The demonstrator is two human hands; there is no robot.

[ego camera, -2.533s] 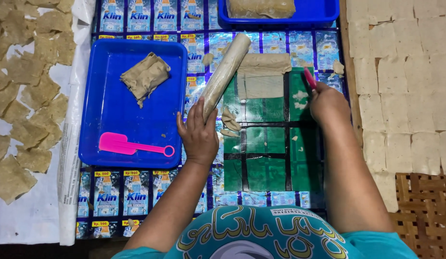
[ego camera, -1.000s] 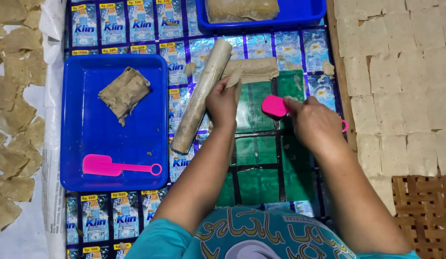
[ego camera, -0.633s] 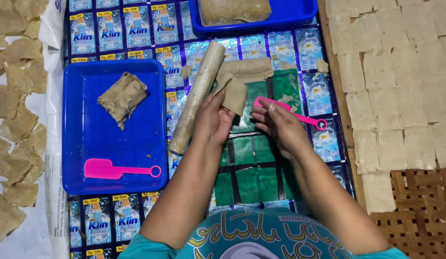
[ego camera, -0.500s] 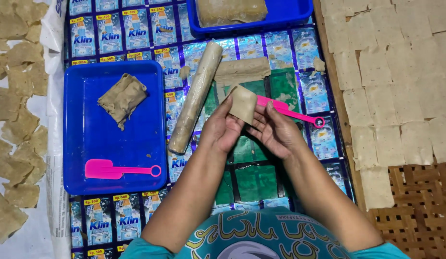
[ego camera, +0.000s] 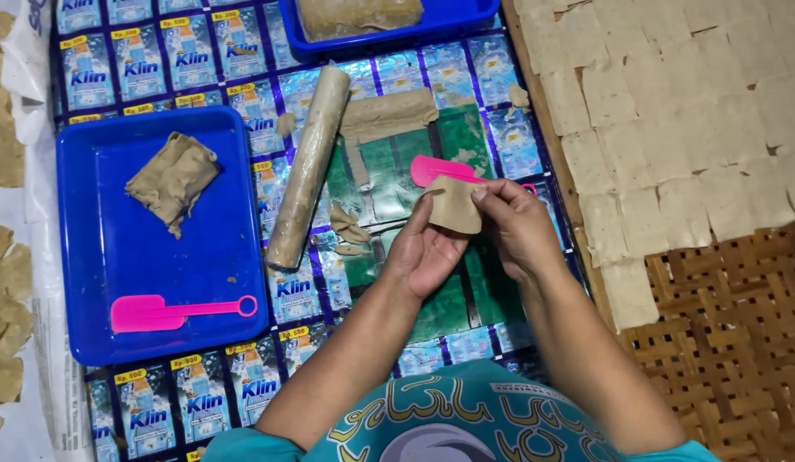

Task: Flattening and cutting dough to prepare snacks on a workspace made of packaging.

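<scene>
Left hand (ego camera: 427,252): palm up over the middle of the work mat (ego camera: 201,68), fingers half curled, thumb and fingertips supporting the lower-left edge of a dough square (ego camera: 456,205).

Right hand (ego camera: 516,224): fingers closed in a pinch on the right edge of the same dough square; it also holds a pink plastic scraper (ego camera: 439,169), whose blade sticks out above and behind the square.

Dough square: thin, tan, roughly square, lifted clear of the mat between both hands.

Rolling pin (ego camera: 308,167): long, dough-coated cylinder, lying slantwise on the mat just left of the hands, near the right edge of the blue tray (ego camera: 98,291).

Rolled dough sheet (ego camera: 387,115): flat strip on the mat, beyond the hands, touching the rolling pin's upper part; small trimmings (ego camera: 350,231) lie beside the pin's lower half.

Blue tray: at the mat's left side; carries a folded dough lump (ego camera: 172,180) near its far edge and a second pink scraper (ego camera: 171,311) near its near edge.

Second blue tray (ego camera: 474,19): at the mat's far edge, holding a dough block (ego camera: 356,14).

Cut dough squares (ego camera: 680,111): laid edge to edge on a woven bamboo tray (ego camera: 731,342), right of the mat.

Dried pieces (ego camera: 4,274): on white sheeting (ego camera: 38,60) along the left edge.
</scene>
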